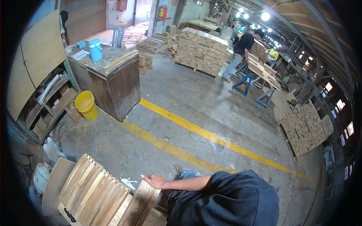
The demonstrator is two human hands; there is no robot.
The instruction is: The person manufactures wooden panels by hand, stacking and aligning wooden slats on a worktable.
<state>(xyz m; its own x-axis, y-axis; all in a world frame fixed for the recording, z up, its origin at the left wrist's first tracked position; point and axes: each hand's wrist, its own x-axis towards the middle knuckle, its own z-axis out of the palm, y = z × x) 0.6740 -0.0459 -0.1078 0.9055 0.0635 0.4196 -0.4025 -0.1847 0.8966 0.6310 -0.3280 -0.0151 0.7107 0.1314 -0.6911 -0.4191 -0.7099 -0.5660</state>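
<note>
My right hand [155, 181] reaches in from the right and is closed at the far end of a brown wooden board [140, 201], its thumb and fingertips at the board's top edge. Some of the fingers are hidden by the wood. To the left of the hand, a row of light wooden strips [96, 190] stands side by side, close together. A small black object [70, 215] lies against the strips at their lower left. White residue [128, 183] shows beside the hand. My left hand is out of view.
A cardboard sheet [56, 184] leans left of the strips. Ahead stand a yellow bucket [86, 109] and a wooden cabinet [120, 90] with a blue jug [95, 51]. Yellow lines [211, 137] cross the floor. A person [243, 47] works by blue trestles [243, 84] near stacked wood [201, 51].
</note>
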